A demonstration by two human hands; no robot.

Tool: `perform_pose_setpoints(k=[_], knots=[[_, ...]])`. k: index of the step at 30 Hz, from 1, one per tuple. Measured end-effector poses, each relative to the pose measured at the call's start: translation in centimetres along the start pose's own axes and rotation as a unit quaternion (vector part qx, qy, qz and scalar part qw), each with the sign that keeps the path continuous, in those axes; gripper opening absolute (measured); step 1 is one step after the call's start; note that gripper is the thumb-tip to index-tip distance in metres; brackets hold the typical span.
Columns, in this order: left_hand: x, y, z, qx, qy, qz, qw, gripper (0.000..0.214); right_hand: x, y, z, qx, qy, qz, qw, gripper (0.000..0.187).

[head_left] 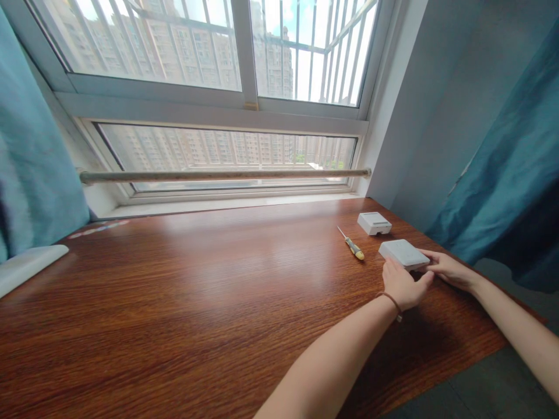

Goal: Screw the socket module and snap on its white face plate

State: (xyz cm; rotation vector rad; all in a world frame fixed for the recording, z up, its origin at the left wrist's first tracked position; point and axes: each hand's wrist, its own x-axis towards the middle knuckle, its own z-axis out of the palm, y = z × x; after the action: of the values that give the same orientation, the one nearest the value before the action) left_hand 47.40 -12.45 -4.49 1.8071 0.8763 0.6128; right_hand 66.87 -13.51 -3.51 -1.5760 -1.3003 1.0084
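Between my two hands is a flat white square box [404, 252], with a plain pale top, near the right side of the table. My left hand [404, 285], with a brown band at the wrist, grips its near left side, the thumb pointing right. From the right, my right hand [443, 269] holds the box's right edge, its fingertips partly hidden behind it. Just beyond lies a second white box [374, 223] with a raised strip on top and a notch in its near side. A screwdriver [353, 247] with a yellow and dark handle rests left of the held box.
The brown wood-grain table [196, 302] reaches to the window, where a horizontal rail [227, 175] crosses. A white object [32, 265] sits at the left edge. Blue curtains hang at both sides, the right curtain [502, 169] close to the table's edge.
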Motion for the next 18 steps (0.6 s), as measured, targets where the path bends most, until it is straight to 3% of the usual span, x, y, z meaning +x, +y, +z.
perform_pose_setpoints(k=[8,12,15,18], knots=[[0.2,-0.1,0.0,-0.018,0.008,0.003,1.000,0.102,0.1,-0.1,-0.2,0.036,-0.022,0.008,0.999,0.062],[-0.7,0.4,-1.5,-0.053,0.008,0.031,0.998,0.082,0.0,0.2,-1.0,0.017,-0.019,-0.005,1.000,0.076],[-2.3,0.3,-3.5,-0.070,0.005,0.116,0.991,0.067,-0.3,0.2,-1.0,-0.009,0.088,-0.065,0.994,0.076],[-4.8,-0.4,-6.3,-0.070,-0.009,0.189,0.979,0.063,-1.1,-1.4,1.4,-0.047,0.237,-0.146,0.959,0.056]])
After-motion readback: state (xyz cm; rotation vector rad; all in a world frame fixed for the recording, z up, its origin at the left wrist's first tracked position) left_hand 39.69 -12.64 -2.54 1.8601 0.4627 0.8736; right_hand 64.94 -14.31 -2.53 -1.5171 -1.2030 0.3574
